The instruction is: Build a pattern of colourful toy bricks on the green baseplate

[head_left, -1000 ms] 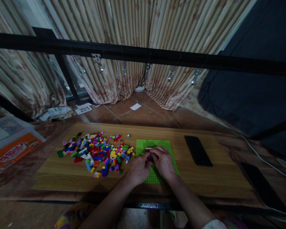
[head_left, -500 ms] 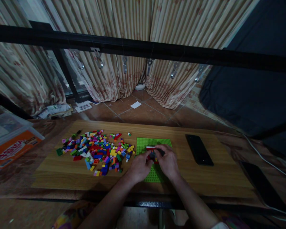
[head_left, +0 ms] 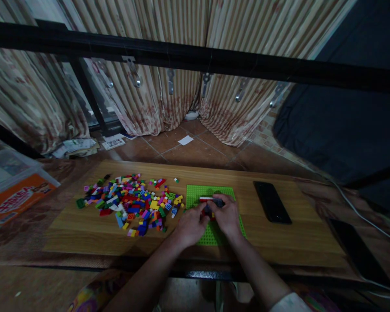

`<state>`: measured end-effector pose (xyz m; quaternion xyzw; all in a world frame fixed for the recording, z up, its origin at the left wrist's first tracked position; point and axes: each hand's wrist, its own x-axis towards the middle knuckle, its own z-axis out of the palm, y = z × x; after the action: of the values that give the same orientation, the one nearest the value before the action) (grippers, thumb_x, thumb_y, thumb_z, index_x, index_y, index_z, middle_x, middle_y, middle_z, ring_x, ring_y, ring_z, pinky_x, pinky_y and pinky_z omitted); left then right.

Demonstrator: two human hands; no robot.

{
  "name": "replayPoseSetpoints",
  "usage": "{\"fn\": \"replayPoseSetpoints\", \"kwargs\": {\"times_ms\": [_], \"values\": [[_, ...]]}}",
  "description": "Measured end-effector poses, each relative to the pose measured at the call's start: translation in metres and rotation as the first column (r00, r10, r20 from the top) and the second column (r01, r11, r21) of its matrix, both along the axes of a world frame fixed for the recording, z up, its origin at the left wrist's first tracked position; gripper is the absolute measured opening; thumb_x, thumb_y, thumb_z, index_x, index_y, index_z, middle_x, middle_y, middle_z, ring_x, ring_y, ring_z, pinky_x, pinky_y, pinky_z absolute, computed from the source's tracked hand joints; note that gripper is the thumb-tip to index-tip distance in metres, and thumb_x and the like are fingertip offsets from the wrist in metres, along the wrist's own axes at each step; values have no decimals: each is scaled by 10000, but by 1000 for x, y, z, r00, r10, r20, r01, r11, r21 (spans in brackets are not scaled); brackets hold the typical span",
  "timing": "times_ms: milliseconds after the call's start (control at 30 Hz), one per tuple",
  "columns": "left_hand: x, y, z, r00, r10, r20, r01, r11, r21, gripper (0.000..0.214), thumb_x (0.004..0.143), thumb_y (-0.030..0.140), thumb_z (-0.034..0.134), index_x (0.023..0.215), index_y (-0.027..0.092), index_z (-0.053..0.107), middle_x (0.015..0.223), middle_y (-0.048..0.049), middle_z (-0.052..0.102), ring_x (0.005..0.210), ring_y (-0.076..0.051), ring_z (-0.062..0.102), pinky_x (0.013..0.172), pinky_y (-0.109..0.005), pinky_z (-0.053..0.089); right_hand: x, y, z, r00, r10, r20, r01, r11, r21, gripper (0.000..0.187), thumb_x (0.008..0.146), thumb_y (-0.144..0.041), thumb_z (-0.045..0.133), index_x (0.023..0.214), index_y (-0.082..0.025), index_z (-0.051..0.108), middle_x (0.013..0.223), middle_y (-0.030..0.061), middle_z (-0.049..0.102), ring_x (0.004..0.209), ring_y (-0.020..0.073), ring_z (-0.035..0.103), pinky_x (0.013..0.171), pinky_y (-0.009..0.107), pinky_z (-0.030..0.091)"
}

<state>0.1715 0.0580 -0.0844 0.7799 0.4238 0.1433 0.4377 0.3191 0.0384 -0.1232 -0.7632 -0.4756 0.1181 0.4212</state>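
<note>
On the wooden board lies a green studded baseplate [head_left: 211, 189], with a small cluster of toy bricks built up near its middle. A red brick with a white top [head_left: 206, 199] shows at the cluster's far edge, and a dark brick [head_left: 218, 203] sits beside it. My left hand [head_left: 191, 224] curls its fingers against the cluster from the left. From the right, my right hand [head_left: 226, 216] pinches at the same bricks, its thumb near my left fingertips. Both hands hide most of the cluster, and the exact grip is partly covered.
A loose heap of colourful toy bricks [head_left: 130, 201] spreads over the left of the wooden board [head_left: 94, 236]. A black phone [head_left: 271, 203] lies right of the baseplate, another dark device [head_left: 360, 251] farther right. A clear box with an orange label [head_left: 19, 190] stands left.
My right fingers have shifted slightly, and more of the dark brick now shows beside the red and white one. The left hand stays nearly in place. The view has tilted a little.
</note>
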Motion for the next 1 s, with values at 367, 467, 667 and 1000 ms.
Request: {"fn": "replayPoseSetpoints", "kwargs": {"times_ms": [367, 467, 667, 1000], "values": [[0, -1, -8, 1000, 13, 24, -14, 1000, 18, 426, 843, 222, 478, 1259, 186, 568, 975, -61, 722, 843, -191, 668, 763, -283, 504, 3, 7, -10, 994, -3, -109, 3, 1000, -1, 285, 688, -391, 663, 893, -197, 708, 938, 78, 686, 882, 240, 626, 837, 383, 476], [-2, -2, -6, 998, 34, 55, -37, 998, 47, 414, 838, 218, 488, 1240, 211, 585, 901, -29, 725, 774, -172, 660, 717, -262, 502, 4, 8, -12, 992, -7, -126, 6, 1000, -3, 277, 679, -401, 667, 869, -204, 714, 914, 72, 691, 859, 237, 633, 826, 388, 482], [-25, 15, 1, 976, 167, 139, -184, 976, 119, 391, 842, 243, 487, 1194, 145, 625, 765, -21, 691, 647, -143, 606, 647, -249, 477, 13, 8, -15, 963, 26, -267, -20, 999, 26, 360, 642, -453, 706, 900, -203, 715, 901, 64, 705, 807, 224, 644, 790, 384, 499], [-84, 46, 20, 979, 197, -53, -176, 948, 267, 238, 804, 152, 486, 808, 179, 722, 766, -11, 719, 719, -147, 638, 684, -232, 468, 9, -10, 33, 914, 37, -404, 55, 975, 215, 276, 738, -406, 636, 877, -179, 711, 857, 68, 718, 773, 198, 642, 728, 338, 491]]}}
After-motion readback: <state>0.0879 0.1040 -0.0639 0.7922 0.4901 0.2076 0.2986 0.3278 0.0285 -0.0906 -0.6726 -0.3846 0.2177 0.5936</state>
